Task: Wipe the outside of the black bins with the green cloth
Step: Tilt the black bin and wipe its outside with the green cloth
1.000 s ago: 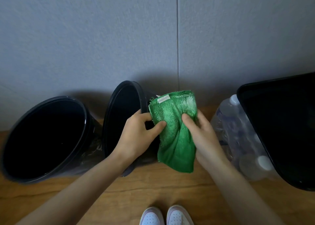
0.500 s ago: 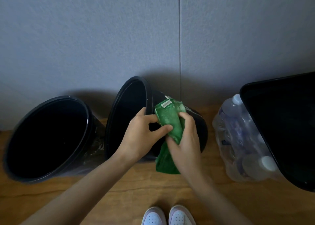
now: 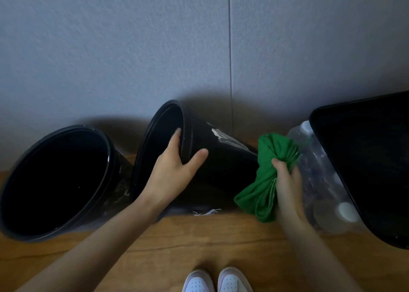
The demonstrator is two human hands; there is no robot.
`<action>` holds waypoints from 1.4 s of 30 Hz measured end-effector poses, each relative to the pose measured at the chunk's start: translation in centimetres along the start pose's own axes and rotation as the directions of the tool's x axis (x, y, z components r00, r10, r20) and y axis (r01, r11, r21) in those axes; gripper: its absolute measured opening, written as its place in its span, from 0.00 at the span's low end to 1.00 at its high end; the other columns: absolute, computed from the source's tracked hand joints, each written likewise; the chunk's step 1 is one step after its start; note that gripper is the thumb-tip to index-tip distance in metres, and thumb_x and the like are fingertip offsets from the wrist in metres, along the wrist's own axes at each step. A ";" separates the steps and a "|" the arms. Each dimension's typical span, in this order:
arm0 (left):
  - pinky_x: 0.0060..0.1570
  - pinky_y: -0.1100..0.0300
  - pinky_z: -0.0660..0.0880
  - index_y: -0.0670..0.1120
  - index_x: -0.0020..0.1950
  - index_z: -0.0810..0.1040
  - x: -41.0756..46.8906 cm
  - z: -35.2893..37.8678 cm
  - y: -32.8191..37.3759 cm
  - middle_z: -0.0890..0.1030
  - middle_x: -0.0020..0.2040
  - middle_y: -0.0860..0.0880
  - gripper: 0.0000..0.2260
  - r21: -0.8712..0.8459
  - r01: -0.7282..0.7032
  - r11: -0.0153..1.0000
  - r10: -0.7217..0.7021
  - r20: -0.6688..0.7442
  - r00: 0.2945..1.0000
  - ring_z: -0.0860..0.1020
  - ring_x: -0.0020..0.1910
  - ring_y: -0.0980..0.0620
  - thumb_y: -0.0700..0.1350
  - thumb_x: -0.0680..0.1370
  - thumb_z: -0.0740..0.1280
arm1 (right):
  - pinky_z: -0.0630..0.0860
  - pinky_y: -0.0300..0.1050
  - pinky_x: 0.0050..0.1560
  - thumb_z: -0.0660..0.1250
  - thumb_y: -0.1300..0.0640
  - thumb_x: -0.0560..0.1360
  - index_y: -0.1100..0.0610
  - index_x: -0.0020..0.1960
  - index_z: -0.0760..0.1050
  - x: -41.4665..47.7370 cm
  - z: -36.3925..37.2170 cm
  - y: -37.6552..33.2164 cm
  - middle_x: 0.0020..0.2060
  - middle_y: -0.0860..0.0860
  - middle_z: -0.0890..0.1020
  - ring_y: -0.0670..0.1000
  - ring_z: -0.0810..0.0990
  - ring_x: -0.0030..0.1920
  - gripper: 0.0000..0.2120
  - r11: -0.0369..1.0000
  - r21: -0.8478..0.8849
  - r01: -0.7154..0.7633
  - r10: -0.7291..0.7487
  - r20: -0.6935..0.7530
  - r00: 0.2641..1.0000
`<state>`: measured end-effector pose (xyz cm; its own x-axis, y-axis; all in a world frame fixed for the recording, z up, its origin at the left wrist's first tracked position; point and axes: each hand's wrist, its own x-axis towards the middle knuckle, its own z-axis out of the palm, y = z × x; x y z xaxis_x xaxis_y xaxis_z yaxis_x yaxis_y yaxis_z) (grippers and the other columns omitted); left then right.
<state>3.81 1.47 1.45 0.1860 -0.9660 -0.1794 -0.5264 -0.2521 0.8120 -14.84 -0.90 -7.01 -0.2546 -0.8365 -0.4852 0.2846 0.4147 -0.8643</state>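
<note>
Probably light and stiff, the centre-frame black bin (image 3: pixel 223 165) is gripped at its rim by the left hand (image 3: pixel 174 174); the right hand (image 3: pixel 287 187) clutches the soft green cloth (image 3: pixel 263 181).

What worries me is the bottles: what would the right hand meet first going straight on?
Probably the base of the tilted black bin, through the green cloth the right hand grips; bottles lie aside.
</note>
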 end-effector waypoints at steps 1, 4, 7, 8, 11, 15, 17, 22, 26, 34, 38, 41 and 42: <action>0.48 0.69 0.73 0.51 0.68 0.69 0.1 0.0 0.2 0.79 0.51 0.59 0.20 0.000 0.013 1.000 -0.013 0.015 1.000 0.78 0.51 0.61 0.51 0.77 0.64 | 0.74 0.54 0.58 0.62 0.58 0.76 0.52 0.61 0.72 0.1 0.0 0.4 0.52 0.50 0.79 0.52 0.78 0.53 0.14 0.995 -0.073 0.064 -0.064 -0.003 0.998; 0.34 0.75 0.72 0.58 0.47 0.75 0.0 0.1 0.5 0.80 0.39 0.58 0.06 -0.077 0.038 0.996 -0.035 0.041 0.999 0.79 0.39 0.65 0.46 0.79 0.62 | 0.71 0.42 0.51 0.61 0.64 0.75 0.52 0.54 0.71 0.0 0.4 1.4 0.46 0.48 0.77 0.52 0.75 0.52 0.11 0.945 -0.242 0.221 -0.205 0.090 0.975; 0.33 0.77 0.72 0.56 0.48 0.75 -0.2 0.2 0.4 0.80 0.41 0.57 0.11 -0.113 0.035 0.993 -0.032 0.027 0.999 0.78 0.36 0.69 0.39 0.79 0.61 | 0.69 0.30 0.44 0.61 0.66 0.73 0.54 0.50 0.72 -0.3 1.5 1.8 0.46 0.55 0.77 0.48 0.75 0.46 0.09 0.891 -0.295 0.345 -0.311 0.155 0.938; 0.35 0.77 0.72 0.55 0.49 0.75 -0.3 0.2 0.3 0.80 0.41 0.57 0.11 -0.111 0.017 0.994 -0.014 0.029 0.999 0.78 0.38 0.69 0.38 0.78 0.61 | 0.70 0.32 0.46 0.61 0.64 0.72 0.53 0.48 0.71 -0.5 2.1 1.7 0.46 0.55 0.77 0.48 0.75 0.46 0.08 0.872 -0.299 0.387 -0.350 0.170 0.921; 0.35 0.78 0.71 0.56 0.47 0.74 -0.7 0.5 0.2 0.80 0.39 0.57 0.13 -0.107 -0.027 0.994 0.032 0.047 0.998 0.77 0.37 0.69 0.36 0.78 0.61 | 0.71 0.45 0.56 0.60 0.58 0.70 0.52 0.52 0.73 -1.6 3.9 0.7 0.50 0.51 0.77 0.51 0.75 0.53 0.12 0.794 -0.300 0.529 -0.468 0.252 0.847; 0.38 0.67 0.74 0.51 0.48 0.76 -0.8 1.0 0.4 0.81 0.40 0.48 0.11 -0.106 -0.090 0.990 0.099 0.081 0.992 0.79 0.39 0.53 0.35 0.78 0.62 | 0.64 0.25 0.55 0.58 0.51 0.73 0.54 0.59 0.74 -3.8 6.2 -0.7 0.59 0.46 0.75 0.45 0.66 0.64 0.18 0.584 -0.349 0.732 -0.605 0.414 0.680; 0.40 0.68 0.76 0.52 0.49 0.76 -0.7 1.1 0.6 0.82 0.44 0.45 0.12 -0.149 -0.087 0.985 0.104 0.111 0.988 0.80 0.44 0.51 0.35 0.78 0.62 | 0.65 0.26 0.51 0.55 0.48 0.74 0.53 0.62 0.73 -4.0 6.8 -0.5 0.62 0.45 0.73 0.46 0.64 0.66 0.20 0.460 -0.415 0.785 -0.628 0.473 0.618; 0.40 0.70 0.77 0.51 0.52 0.75 -0.6 0.7 0.3 0.81 0.44 0.47 0.11 -0.208 0.001 0.978 0.030 0.147 0.989 0.81 0.43 0.56 0.35 0.78 0.60 | 0.73 0.46 0.52 0.60 0.54 0.75 0.53 0.65 0.71 -1.6 6.0 0.1 0.67 0.46 0.70 0.51 0.63 0.67 0.18 0.349 -0.552 0.757 -0.575 0.512 0.638; 0.49 0.62 0.79 0.54 0.55 0.74 -0.7 0.0 -0.6 0.83 0.50 0.49 0.11 -0.280 0.102 0.955 -0.068 0.129 0.989 0.81 0.50 0.53 0.39 0.79 0.61 | 0.67 0.47 0.63 0.60 0.58 0.76 0.55 0.64 0.72 3.0 3.0 1.5 0.68 0.48 0.70 0.53 0.63 0.68 0.16 0.422 -0.714 0.559 -0.413 0.397 0.820; 0.49 0.68 0.77 0.52 0.56 0.76 -1.1 0.1 -0.9 0.83 0.52 0.51 0.09 -0.296 0.077 0.952 -0.039 0.133 0.990 0.81 0.52 0.59 0.48 0.78 0.59 | 0.62 0.41 0.55 0.60 0.59 0.77 0.58 0.57 0.74 2.9 2.6 1.5 0.65 0.51 0.71 0.55 0.63 0.66 0.11 0.473 -0.762 0.441 -0.387 0.270 0.882; 0.51 0.75 0.72 0.52 0.55 0.77 -1.1 0.7 -0.6 0.82 0.51 0.56 0.14 -0.377 0.071 0.923 -0.039 0.091 0.995 0.78 0.52 0.67 0.53 0.78 0.54 | 0.63 0.39 0.62 0.61 0.57 0.75 0.56 0.63 0.73 -2.7 6.5 0.2 0.69 0.47 0.67 0.51 0.60 0.70 0.17 0.513 -0.621 0.593 -0.457 0.388 0.801; 0.46 0.74 0.74 0.48 0.54 0.78 -1.3 1.2 -0.7 0.84 0.47 0.53 0.16 -0.392 0.068 0.917 -0.037 0.086 0.996 0.80 0.48 0.63 0.52 0.78 0.54 | 0.69 0.44 0.61 0.60 0.55 0.75 0.50 0.69 0.67 -5.8 8.2 -0.6 0.72 0.45 0.63 0.51 0.57 0.71 0.22 0.488 -0.482 0.728 -0.529 0.500 0.686; 0.43 0.73 0.75 0.46 0.54 0.78 -1.3 1.2 -0.8 0.84 0.46 0.52 0.16 -0.400 0.075 0.913 -0.046 0.083 0.995 0.81 0.47 0.62 0.50 0.79 0.54 | 0.71 0.46 0.60 0.61 0.56 0.76 0.47 0.71 0.63 -5.9 8.3 -0.7 0.73 0.44 0.62 0.51 0.57 0.71 0.24 0.479 -0.466 0.744 -0.526 0.526 0.669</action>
<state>3.03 2.84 0.39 0.1401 -0.9549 -0.2617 -0.1345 -0.2802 0.9505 -5.84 0.78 -2.46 0.1662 -0.9657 0.1996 -0.4838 -0.2562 -0.8368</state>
